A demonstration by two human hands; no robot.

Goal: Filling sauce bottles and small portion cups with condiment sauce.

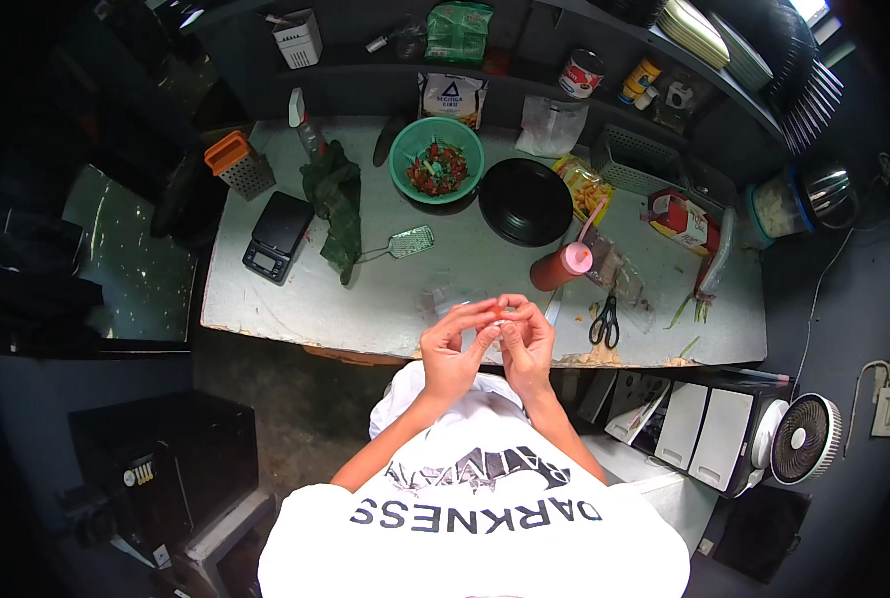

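Observation:
In front of my shirt, close to the table's front edge, my left hand (451, 350) and my right hand (530, 345) meet at the fingertips. Between them they pinch a small orange-red item (498, 315), perhaps a little clear plastic packet; the fingers hide most of it. Clear plastic (448, 300) lies on the table just beyond my left hand. To the right of my right hand are a squeeze bottle (554, 270) of red sauce with a pink cap and black-handled scissors (605, 327). A small metal grater (412, 242) rests farther back.
A green plastic basket (398, 170) holds cut red chillies, beside a round black tray (527, 202). Leftward are crumpled dark green plastic (336, 213), a digital kitchen scale (269, 243) and a spray bottle (309, 134). A red box (682, 220) stands right; a fan (804, 439) sits below.

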